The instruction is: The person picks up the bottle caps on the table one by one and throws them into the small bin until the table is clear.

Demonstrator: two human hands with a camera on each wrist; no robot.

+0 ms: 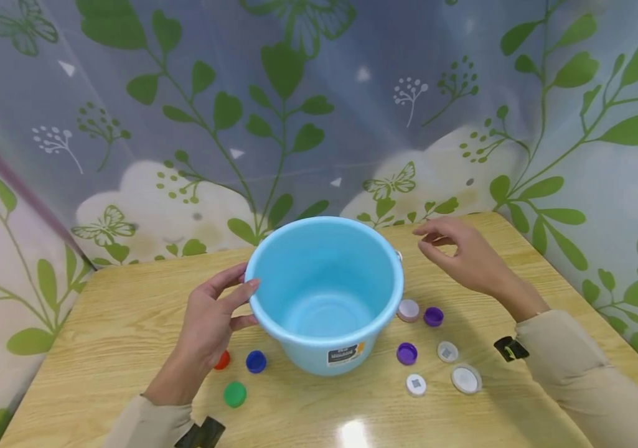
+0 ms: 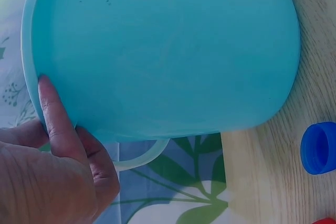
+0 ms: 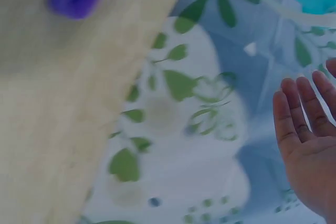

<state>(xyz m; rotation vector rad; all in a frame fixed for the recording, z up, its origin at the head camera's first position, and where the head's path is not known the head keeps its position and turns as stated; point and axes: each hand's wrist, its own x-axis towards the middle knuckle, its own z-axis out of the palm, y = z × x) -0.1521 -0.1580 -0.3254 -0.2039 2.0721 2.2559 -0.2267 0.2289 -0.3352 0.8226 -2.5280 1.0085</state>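
A light blue plastic bucket is at the middle of the wooden table, its mouth up and its inside showing nothing in it. At the bucket's left rim, my left hand pinches the edge, with the thumb over the lip and the fingers outside. Behind that hand, in the left wrist view, curves a pale bucket handle. My right hand is raised to the right of the bucket, apart from it, with relaxed fingers and nothing held. Whether the bucket's base fully touches the table, I cannot tell.
Left of the bucket lie a red cap, a blue cap and a green cap. To its right are purple caps and several whitish lids. A leaf-patterned curtain borders the table's back edge.
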